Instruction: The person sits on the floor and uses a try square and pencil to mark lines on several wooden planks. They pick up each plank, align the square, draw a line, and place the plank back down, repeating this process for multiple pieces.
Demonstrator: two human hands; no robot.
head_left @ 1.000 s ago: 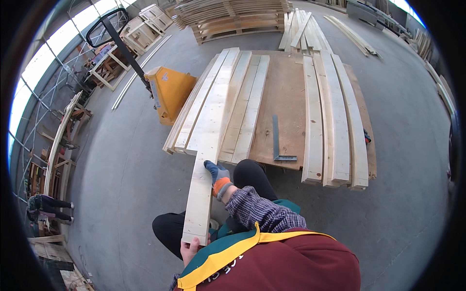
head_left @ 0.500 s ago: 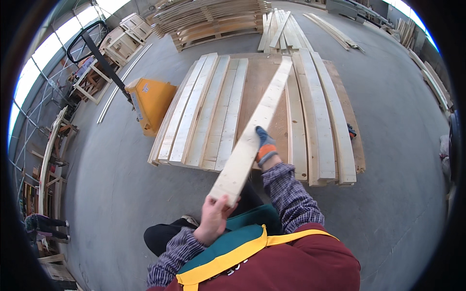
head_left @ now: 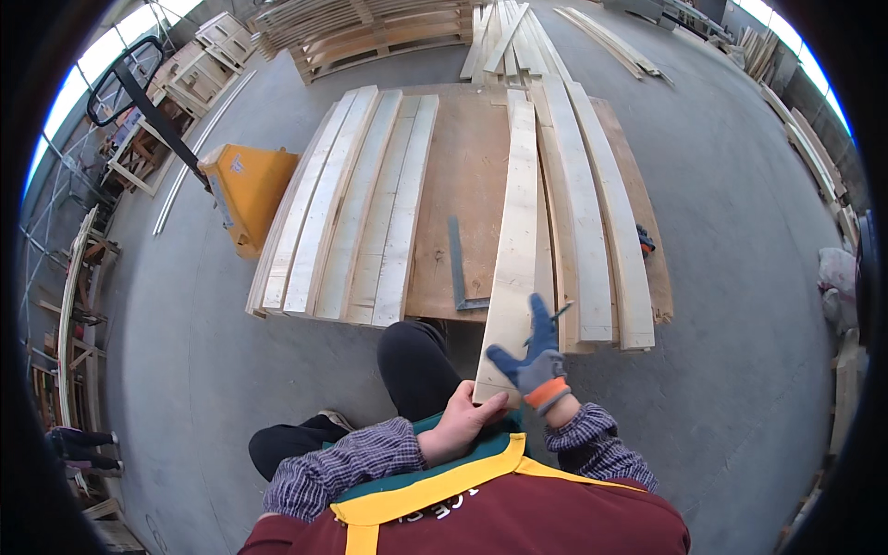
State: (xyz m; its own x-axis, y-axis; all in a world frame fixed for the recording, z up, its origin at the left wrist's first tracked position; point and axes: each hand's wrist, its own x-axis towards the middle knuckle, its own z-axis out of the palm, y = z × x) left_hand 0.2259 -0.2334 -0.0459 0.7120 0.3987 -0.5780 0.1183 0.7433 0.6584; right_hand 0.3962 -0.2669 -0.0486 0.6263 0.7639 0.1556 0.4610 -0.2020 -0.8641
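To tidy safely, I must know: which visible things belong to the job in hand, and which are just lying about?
In the job:
long board, held by the left grip
probably the metal square, left boards, right boards

Seemingly just lying about:
yellow pallet truck
stacked pallets

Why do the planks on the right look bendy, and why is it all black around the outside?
Head view: the wide fisheye lens bends straight edges toward its rim, so the right-hand planks look curved; head view again: the black border is where the lens's round picture stops; head view, upper left: the windows glare white, so you can't see anything through them.
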